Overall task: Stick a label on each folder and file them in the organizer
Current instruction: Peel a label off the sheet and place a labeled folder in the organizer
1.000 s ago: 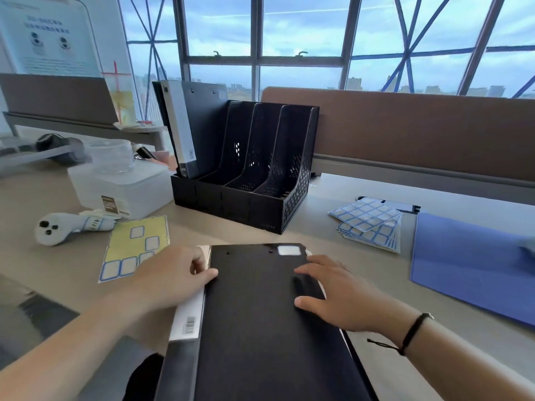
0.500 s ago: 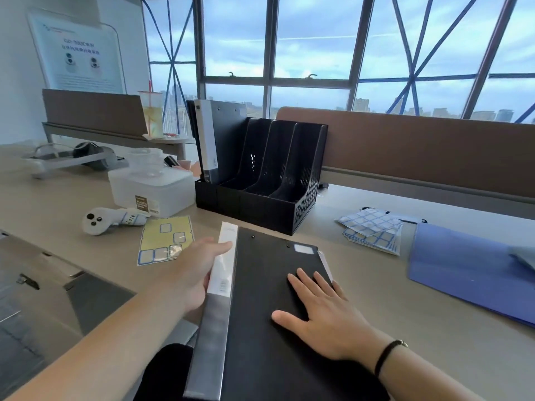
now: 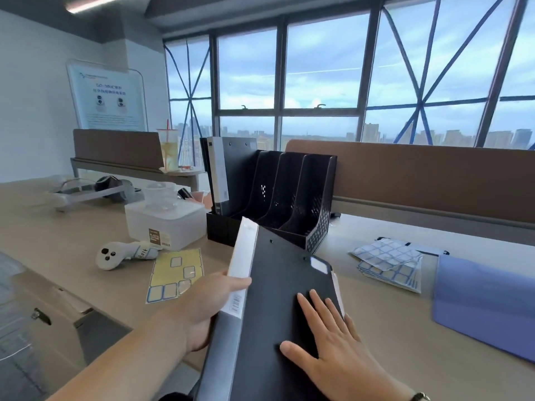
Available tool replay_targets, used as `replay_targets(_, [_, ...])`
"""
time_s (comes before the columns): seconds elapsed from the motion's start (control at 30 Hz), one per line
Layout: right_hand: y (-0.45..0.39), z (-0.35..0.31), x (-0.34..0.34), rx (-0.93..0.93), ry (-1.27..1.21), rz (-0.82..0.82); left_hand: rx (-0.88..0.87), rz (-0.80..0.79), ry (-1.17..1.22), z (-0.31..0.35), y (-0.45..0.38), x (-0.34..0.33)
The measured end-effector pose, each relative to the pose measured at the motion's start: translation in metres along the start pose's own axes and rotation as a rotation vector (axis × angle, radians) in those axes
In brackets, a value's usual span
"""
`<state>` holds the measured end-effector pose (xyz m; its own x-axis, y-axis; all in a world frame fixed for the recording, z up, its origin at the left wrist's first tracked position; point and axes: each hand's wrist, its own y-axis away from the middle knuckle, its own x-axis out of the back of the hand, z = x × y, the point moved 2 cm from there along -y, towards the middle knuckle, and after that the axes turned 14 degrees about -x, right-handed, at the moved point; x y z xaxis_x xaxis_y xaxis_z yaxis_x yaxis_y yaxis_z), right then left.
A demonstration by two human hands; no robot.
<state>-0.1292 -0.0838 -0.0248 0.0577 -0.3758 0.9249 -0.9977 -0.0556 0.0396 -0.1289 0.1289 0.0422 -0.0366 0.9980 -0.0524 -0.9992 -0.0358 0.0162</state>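
Gripping the black binder by its spine, the left hand tilts it. The right hand lies flat, fingers straight, on its labelled cover, before the desk's file organizer.

Windows: a tall glazed wall is crossed by dark mullions and blue diagonal braces; cloudy sky and a city skyline are seen through it.
Ceiling light: a lit strip is mounted overhead.
Wall: pale; a poster panel is stood against it.
Desk: light wood, backed by a brown partition.
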Motion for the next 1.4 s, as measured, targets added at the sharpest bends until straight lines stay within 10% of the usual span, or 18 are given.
replay_targets(0.83, [-0.270, -0.241, 0.118, 0.522, -0.479, -0.031, -1.146, 0.606, -0.054, 0.177, -0.219, 0.083])
replay_targets(1.4, [-0.395, -0.217, 0.061, 0.385, -0.439, 0.009, -0.885, 0.466, -0.542, 0.129, -0.356, 0.101])
